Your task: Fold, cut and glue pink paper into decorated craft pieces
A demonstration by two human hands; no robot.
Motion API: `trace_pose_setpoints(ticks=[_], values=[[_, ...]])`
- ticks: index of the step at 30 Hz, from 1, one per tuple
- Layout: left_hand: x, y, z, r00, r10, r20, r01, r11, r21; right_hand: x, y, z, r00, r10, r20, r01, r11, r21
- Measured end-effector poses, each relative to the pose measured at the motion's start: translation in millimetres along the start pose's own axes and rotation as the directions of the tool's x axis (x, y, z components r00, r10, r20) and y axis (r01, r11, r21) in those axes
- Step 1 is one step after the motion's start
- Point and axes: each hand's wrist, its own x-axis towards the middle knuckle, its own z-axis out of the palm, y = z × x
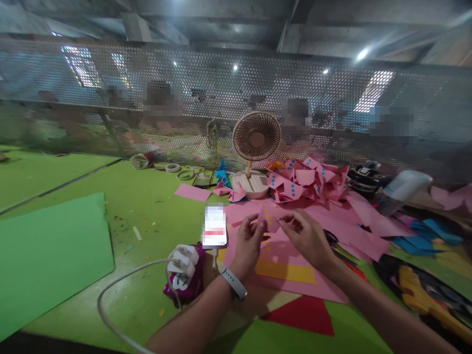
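The grip of the left hand (249, 241) and the right hand's (304, 233) are both closed on a thin, flat pink paper piece (270, 220) with yellow marks, above a larger smooth pink sheet (291, 248). Behind are a round, ribbed fan (257, 136) and folded paper shapes (304, 179); a lit phone (215, 226) lies near the left hand.

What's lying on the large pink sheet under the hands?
On the large pink sheet are a yellow strip and small, blurred yellow bits. Anything behind the left hand, right hand and small pink piece is covered.
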Motion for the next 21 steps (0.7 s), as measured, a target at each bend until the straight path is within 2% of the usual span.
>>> trace_pose_setpoints(ticks=[3, 6, 9, 12, 21], values=[[1.2, 1.2, -0.2, 1.0, 0.014, -0.006, -0.014, 1.0, 0.026, 5.0, 4.9, -6.2, 0.992, -0.08, -0.094, 0.077, 0.997, -0.031], [2.4, 2.1, -0.2, 1.0, 0.025, 0.005, -0.025, 0.999, 0.048, 8.6, 10.8, -8.3, 0.994, -0.093, -0.054, 0.091, 0.995, -0.037], [3.2, 3.0, -0.5, 1.0, 0.031, -0.001, -0.031, 0.998, 0.059, 9.1, 13.4, -7.3, 0.997, -0.005, 0.08, 0.0, 0.999, 0.051], [3.8, 3.7, -1.1, 1.0, 0.015, -0.001, -0.015, 0.997, 0.071, 8.4, 10.7, -7.5, 0.985, 0.081, 0.153, -0.1, 0.987, 0.123], [4.3, 4.8, 1.0, 0.999, -0.039, -0.029, 0.041, 0.997, 0.072, 7.5, 5.8, -6.3, 0.987, 0.115, 0.109, -0.135, 0.972, 0.192]])
